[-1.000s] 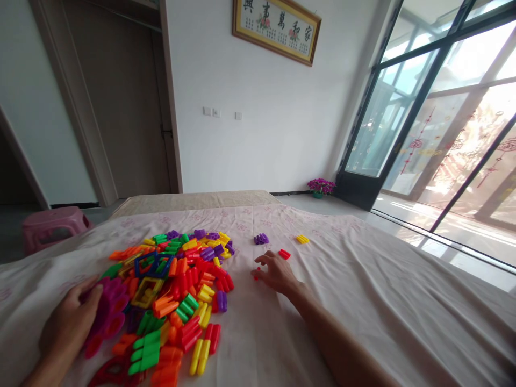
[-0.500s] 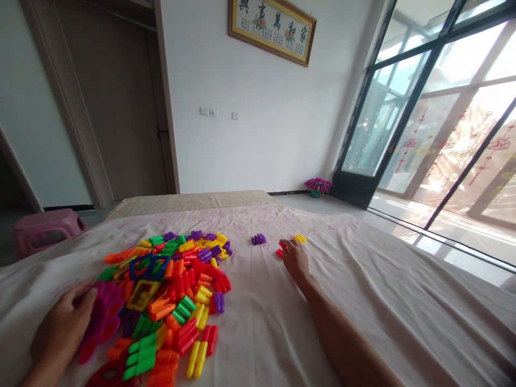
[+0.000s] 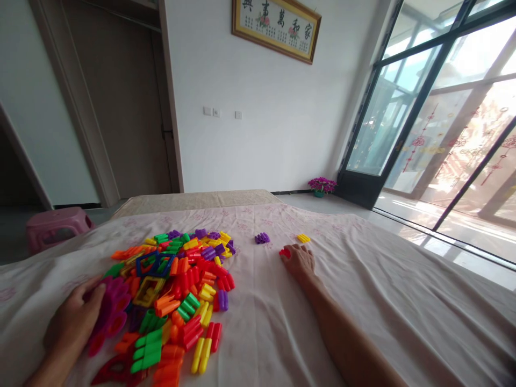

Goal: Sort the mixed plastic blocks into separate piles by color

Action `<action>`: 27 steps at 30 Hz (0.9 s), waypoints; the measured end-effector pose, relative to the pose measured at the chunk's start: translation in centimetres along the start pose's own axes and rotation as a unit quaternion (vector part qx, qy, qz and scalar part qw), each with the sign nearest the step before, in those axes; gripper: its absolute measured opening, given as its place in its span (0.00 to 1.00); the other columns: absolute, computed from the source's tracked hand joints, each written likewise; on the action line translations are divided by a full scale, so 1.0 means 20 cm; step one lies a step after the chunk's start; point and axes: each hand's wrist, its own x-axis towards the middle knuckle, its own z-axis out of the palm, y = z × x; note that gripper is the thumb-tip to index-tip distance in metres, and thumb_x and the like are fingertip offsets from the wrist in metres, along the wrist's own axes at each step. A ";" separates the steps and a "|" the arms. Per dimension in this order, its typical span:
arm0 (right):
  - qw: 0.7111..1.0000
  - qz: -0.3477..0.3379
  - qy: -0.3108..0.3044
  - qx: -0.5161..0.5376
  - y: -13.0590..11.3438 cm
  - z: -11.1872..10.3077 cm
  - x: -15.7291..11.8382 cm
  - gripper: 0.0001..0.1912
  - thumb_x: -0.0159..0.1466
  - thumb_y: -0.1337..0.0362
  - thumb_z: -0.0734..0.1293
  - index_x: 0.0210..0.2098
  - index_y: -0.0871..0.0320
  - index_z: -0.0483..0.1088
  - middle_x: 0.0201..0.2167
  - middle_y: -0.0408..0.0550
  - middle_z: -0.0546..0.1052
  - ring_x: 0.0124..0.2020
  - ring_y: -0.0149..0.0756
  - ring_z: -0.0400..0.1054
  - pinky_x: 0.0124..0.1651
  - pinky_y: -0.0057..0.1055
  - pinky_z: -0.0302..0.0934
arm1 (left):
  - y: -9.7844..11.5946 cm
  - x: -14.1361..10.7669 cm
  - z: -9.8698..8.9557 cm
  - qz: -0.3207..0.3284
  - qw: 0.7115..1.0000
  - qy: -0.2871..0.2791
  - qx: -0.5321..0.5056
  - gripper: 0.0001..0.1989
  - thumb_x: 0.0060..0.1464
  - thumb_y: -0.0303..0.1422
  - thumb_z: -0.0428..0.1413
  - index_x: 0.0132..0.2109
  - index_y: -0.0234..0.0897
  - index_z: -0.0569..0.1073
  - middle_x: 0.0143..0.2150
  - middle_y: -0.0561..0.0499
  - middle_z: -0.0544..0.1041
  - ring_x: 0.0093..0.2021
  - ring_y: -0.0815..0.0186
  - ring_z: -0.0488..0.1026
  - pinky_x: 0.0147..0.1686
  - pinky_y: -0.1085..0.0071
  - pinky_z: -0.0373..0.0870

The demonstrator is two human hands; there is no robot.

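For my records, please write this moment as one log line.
left hand: holds magenta petalled piece; right hand: at red block, grip unclear; beyond: purple block, yellow block; between hands: block pile

White wall (image 3: 201, 156), brown door (image 3: 116, 107), sunlit glass panels (image 3: 374, 129)

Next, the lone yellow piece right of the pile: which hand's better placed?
Right hand, probably: it's close to the yellow piece, while the left hand, across the pile, holds a pink piece.
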 end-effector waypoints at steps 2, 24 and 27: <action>0.999 -0.027 0.019 0.016 -0.06 -0.03 -0.03 0.17 0.66 0.57 0.67 0.52 0.52 0.77 0.52 0.53 0.78 0.54 0.49 0.65 0.57 0.45 0.53 | 0.03 -0.01 -0.02 -0.038 0.998 -0.027 -0.030 0.35 0.62 0.57 0.38 0.62 0.40 0.70 0.56 0.39 0.79 0.52 0.47 0.78 0.44 0.61 0.72; 0.934 -0.316 -0.104 0.129 -0.50 -0.11 -0.29 0.24 0.58 0.53 0.73 0.53 0.52 0.74 0.43 0.50 0.75 0.44 0.42 0.68 0.46 0.35 0.60 | 0.07 -0.03 -0.05 -0.047 0.998 -0.030 -0.019 0.33 0.61 0.54 0.40 0.61 0.40 0.71 0.56 0.39 0.78 0.50 0.46 0.77 0.43 0.61 0.70; 0.925 -0.328 -0.135 0.137 -0.47 -0.13 -0.27 0.26 0.58 0.52 0.74 0.54 0.51 0.73 0.44 0.49 0.75 0.45 0.42 0.69 0.46 0.34 0.60 | 0.07 -0.03 -0.04 -0.040 0.999 -0.019 -0.020 0.32 0.61 0.54 0.41 0.60 0.40 0.72 0.55 0.39 0.79 0.49 0.47 0.78 0.41 0.62 0.71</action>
